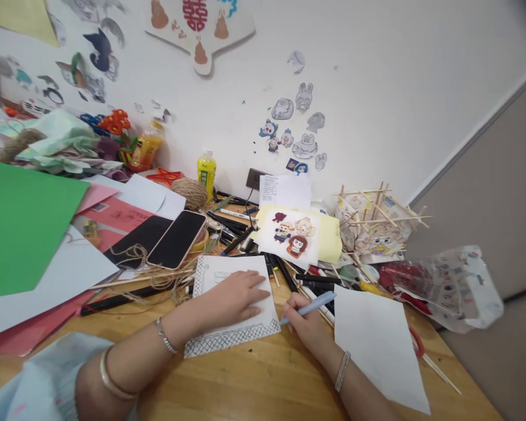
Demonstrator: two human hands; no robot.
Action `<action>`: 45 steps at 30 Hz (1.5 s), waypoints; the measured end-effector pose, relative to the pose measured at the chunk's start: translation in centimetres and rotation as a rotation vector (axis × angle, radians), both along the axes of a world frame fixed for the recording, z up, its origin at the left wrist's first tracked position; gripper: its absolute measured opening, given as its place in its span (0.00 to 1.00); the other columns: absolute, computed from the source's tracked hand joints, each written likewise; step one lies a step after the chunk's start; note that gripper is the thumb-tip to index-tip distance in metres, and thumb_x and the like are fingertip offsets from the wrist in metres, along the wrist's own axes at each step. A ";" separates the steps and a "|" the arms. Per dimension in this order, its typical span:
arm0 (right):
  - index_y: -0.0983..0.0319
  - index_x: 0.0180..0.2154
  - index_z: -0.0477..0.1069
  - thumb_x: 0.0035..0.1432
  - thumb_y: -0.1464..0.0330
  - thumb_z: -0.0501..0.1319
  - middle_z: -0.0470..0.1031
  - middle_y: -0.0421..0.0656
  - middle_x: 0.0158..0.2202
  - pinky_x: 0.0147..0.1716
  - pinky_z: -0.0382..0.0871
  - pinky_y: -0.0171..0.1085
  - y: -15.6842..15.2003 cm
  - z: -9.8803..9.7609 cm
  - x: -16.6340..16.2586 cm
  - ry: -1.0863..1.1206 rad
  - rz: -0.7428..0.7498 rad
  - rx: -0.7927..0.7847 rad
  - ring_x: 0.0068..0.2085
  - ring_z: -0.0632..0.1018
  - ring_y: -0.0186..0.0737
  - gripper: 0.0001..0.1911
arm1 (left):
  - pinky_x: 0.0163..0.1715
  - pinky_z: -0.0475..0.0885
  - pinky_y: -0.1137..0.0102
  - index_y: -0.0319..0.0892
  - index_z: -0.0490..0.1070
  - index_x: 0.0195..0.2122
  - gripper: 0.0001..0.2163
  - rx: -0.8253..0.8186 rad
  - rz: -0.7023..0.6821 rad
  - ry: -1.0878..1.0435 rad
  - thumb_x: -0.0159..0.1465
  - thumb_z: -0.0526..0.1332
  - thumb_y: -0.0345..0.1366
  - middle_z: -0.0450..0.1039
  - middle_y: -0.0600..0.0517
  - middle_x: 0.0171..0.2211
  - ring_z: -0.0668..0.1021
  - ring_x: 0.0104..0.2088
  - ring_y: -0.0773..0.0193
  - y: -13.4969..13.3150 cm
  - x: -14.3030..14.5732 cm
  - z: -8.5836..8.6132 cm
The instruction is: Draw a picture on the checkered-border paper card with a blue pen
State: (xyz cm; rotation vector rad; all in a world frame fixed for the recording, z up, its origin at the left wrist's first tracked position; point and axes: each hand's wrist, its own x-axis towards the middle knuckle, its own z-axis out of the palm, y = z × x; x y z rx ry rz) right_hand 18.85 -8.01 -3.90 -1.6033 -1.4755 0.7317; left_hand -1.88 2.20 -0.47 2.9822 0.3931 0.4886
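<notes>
My left hand (239, 298) lies flat with fingers stretched over a white sheet (221, 264) on the wooden table. Black crosshatched borders run along the sheet's lower and left edges, and part of its drawing is hidden beneath the hand. A light blue pen (313, 305) is pinched in my right hand (302, 321), just beside the sheet's lower right corner. The pen's tip points left, at that corner; whether it touches the paper I cannot tell. Right of this hand lies a blank white sheet (377, 345).
Behind the drawing are colored cartoon figures on paper (291, 234) and many scattered markers (284, 272). A phone (177, 238), twine ball (190, 193) and yellow-green bottle (206, 173) stand left. Green paper (26, 228) covers the far left. A stick structure (374, 222) and plastic bag (460, 286) sit right.
</notes>
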 end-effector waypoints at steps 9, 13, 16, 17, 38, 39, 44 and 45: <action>0.58 0.21 0.58 0.58 0.61 0.54 0.62 0.35 0.18 0.24 0.59 0.34 -0.2 -0.6 0.9 -0.098 0.011 0.025 0.23 0.66 0.36 0.15 | 0.57 0.64 0.47 0.50 0.75 0.50 0.14 -0.004 -0.124 -0.032 0.66 0.57 0.30 0.67 0.40 0.58 0.69 0.59 0.44 -0.3 0.0 -0.7; 0.58 0.21 0.59 0.59 0.62 0.55 0.61 0.34 0.18 0.25 0.59 0.34 0.0 -1.1 1.3 -0.118 -0.003 0.033 0.24 0.65 0.35 0.16 | 0.58 0.62 0.47 0.51 0.74 0.51 0.16 -0.019 -0.210 -0.039 0.64 0.58 0.29 0.67 0.43 0.59 0.70 0.59 0.45 -0.6 0.3 -0.8; 0.58 0.20 0.58 0.58 0.63 0.56 0.61 0.34 0.18 0.25 0.58 0.33 0.0 -1.1 1.4 -0.121 0.000 0.032 0.24 0.65 0.35 0.16 | 0.58 0.64 0.51 0.49 0.75 0.49 0.16 -0.022 -0.280 -0.042 0.63 0.59 0.27 0.70 0.44 0.57 0.72 0.57 0.46 -0.9 0.5 -0.8; 0.58 0.20 0.58 0.58 0.63 0.56 0.61 0.34 0.18 0.25 0.58 0.33 0.0 -1.1 1.3 -0.127 0.003 0.036 0.24 0.65 0.35 0.16 | 0.57 0.65 0.53 0.48 0.76 0.48 0.16 -0.020 -0.296 -0.047 0.62 0.58 0.26 0.71 0.45 0.56 0.73 0.55 0.48 -0.9 0.5 -0.8; 0.59 0.19 0.55 0.57 0.64 0.56 0.57 0.34 0.17 0.26 0.55 0.35 -0.2 -0.6 1.3 -0.155 0.050 0.008 0.25 0.64 0.35 0.17 | 0.50 0.69 0.63 0.49 0.77 0.46 0.17 -0.054 -0.372 -0.166 0.60 0.59 0.23 0.76 0.46 0.48 0.77 0.45 0.56 -0.9 0.8 -0.3; 0.59 0.19 0.56 0.57 0.64 0.56 0.58 0.34 0.18 0.26 0.56 0.34 -0.2 -0.6 1.3 -0.148 0.050 0.008 0.25 0.64 0.35 0.17 | 0.50 0.69 0.63 0.49 0.77 0.46 0.17 -0.055 -0.370 -0.168 0.60 0.59 0.23 0.76 0.46 0.48 0.77 0.45 0.56 -0.9 0.8 -0.3; 0.59 0.19 0.56 0.57 0.63 0.56 0.59 0.34 0.18 0.25 0.55 0.34 -0.3 -0.6 1.4 -0.118 0.052 0.004 0.24 0.63 0.34 0.17 | 0.50 0.69 0.62 0.49 0.76 0.47 0.17 -0.049 -0.363 -0.139 0.60 0.59 0.23 0.76 0.46 0.48 0.77 0.46 0.55 -0.8 0.8 -0.5; 0.59 0.19 0.56 0.57 0.63 0.56 0.58 0.34 0.18 0.25 0.55 0.34 -0.3 -0.6 1.4 -0.113 0.048 0.000 0.23 0.63 0.34 0.17 | 0.50 0.69 0.62 0.49 0.76 0.47 0.17 -0.045 -0.361 -0.126 0.60 0.59 0.23 0.76 0.46 0.48 0.77 0.46 0.55 -0.8 0.8 -0.5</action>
